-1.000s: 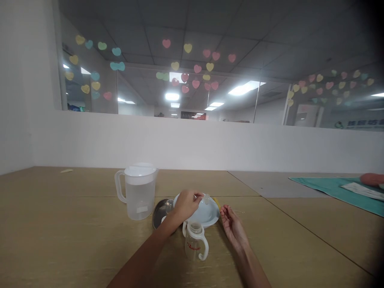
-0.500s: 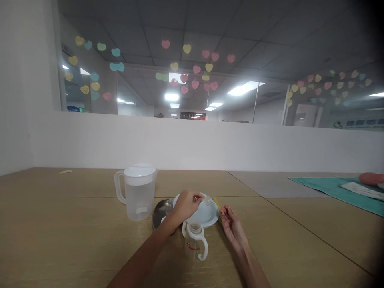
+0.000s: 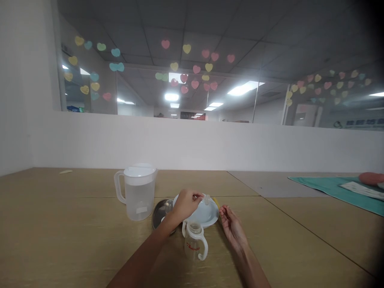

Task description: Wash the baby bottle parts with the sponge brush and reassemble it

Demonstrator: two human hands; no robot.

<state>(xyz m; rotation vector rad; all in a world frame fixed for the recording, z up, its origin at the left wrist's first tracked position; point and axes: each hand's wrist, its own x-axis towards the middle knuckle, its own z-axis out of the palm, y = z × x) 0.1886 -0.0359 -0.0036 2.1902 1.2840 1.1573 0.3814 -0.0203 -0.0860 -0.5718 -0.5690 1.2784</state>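
Note:
My left hand (image 3: 185,204) is closed in a pinch on a small clear nipple-like piece (image 3: 206,199), held just over a pale blue plate (image 3: 210,218). My right hand (image 3: 231,226) rests palm-up on the wooden table right of the plate, fingers loosely curled, holding nothing I can see. An open baby bottle with white handles and red lettering (image 3: 195,241) stands upright in front of the plate, between my forearms.
A clear plastic jug with water (image 3: 137,192) stands left of the plate. A round metal lid (image 3: 160,212) lies between jug and plate, partly behind my wrist. A yellow item (image 3: 216,202) peeks past the plate. A teal cloth (image 3: 336,188) lies far right.
Hardly anything moved. My left hand lifted the small clear piece slightly over the plate; my right hand stayed where it was.

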